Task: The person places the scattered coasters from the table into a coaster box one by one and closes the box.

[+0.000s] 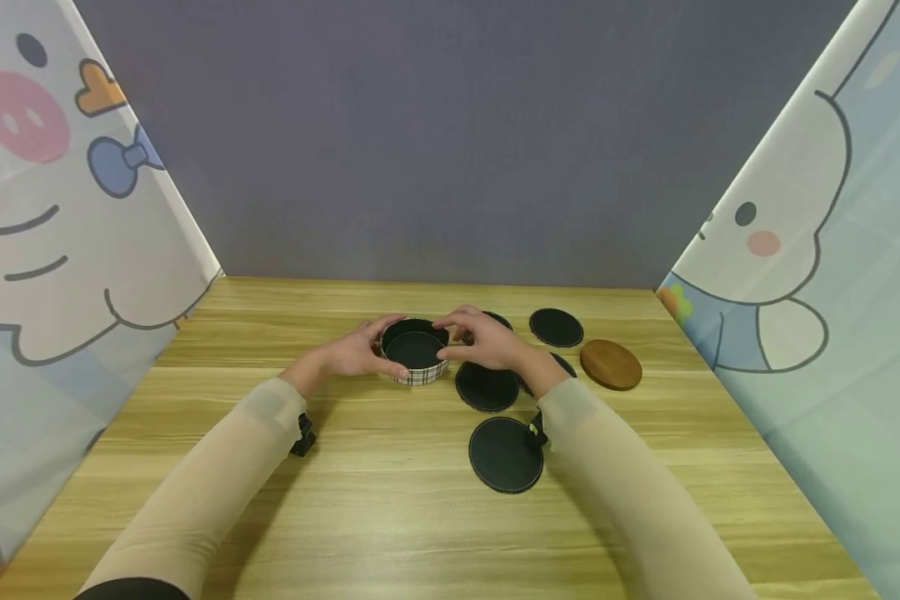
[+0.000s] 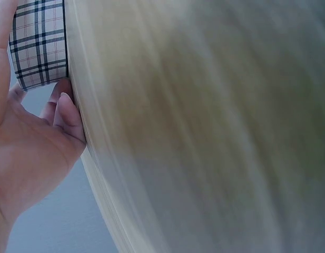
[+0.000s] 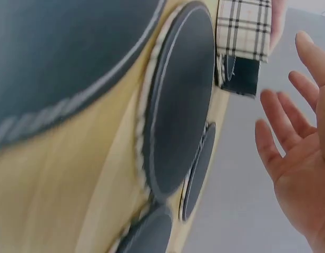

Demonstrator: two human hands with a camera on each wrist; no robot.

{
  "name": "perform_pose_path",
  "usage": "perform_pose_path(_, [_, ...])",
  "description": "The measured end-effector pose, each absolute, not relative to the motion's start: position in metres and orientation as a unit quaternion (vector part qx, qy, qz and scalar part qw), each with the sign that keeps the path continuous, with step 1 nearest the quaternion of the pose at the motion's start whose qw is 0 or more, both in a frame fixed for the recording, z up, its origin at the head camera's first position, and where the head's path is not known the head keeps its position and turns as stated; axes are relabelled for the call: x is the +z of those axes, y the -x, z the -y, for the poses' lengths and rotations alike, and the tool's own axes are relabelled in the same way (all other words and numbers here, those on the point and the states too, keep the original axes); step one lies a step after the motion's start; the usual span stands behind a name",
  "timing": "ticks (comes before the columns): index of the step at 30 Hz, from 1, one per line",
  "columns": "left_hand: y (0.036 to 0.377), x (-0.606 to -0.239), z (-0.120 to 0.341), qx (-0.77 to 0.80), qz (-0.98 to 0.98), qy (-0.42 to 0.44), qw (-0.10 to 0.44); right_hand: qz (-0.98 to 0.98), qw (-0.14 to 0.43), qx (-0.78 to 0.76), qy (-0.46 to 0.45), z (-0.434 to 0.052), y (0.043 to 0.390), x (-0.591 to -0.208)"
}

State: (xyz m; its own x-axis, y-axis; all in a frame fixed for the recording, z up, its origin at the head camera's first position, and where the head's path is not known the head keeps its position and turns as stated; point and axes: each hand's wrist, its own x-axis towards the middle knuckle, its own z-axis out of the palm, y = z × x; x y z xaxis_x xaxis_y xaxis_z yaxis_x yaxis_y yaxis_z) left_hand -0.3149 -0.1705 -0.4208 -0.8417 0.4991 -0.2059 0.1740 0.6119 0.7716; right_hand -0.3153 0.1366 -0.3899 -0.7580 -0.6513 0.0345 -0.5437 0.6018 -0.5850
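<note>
A round plaid coaster holder stands on the table with a black inside; a stitched outline shows on its floor. My left hand grips its left side, thumb at the near wall and fingers toward the far wall. In the left wrist view, the plaid wall sits between thumb and fingers. To the right of the holder is my right hand, fingers spread and holding nothing. The right wrist view shows those fingers apart from the plaid wall, beside a dark gap in it.
Black round coasters with stitched rims lie to the right: one near the front, one beside the holder, one at the back, others partly hidden by my right hand and wrist. A brown wooden disc lies farther right. A grey panel stands behind.
</note>
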Motion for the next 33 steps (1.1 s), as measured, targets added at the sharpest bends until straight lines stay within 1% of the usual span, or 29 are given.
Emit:
perform_pose_path(5, [0.315,-0.421,0.171,0.393,-0.878,-0.191,0.197,-0.877,0.113,-0.321,0.339,-0.164,0.303,-0.388])
perform_pose_path(14, [0.315,-0.421,0.172,0.396,-0.876,-0.195,0.195,-0.881,0.147,-0.298,0.338,-0.203,0.270,-0.388])
perform_pose_path(22, [0.314,-0.420,0.170,0.401,-0.872,-0.195,0.203,-0.866,0.174,-0.272,0.383,-0.227,0.244,-0.398])
perform_pose_path(28, [0.314,-0.421,0.170,0.402,-0.871,-0.198,0.201,-0.857,0.215,-0.274,0.379,-0.242,0.233,-0.399])
perform_pose_path(33, [0.314,-0.421,0.170,0.404,-0.871,-0.196,0.198,-0.851,0.226,-0.271,0.388,-0.250,0.230,-0.405])
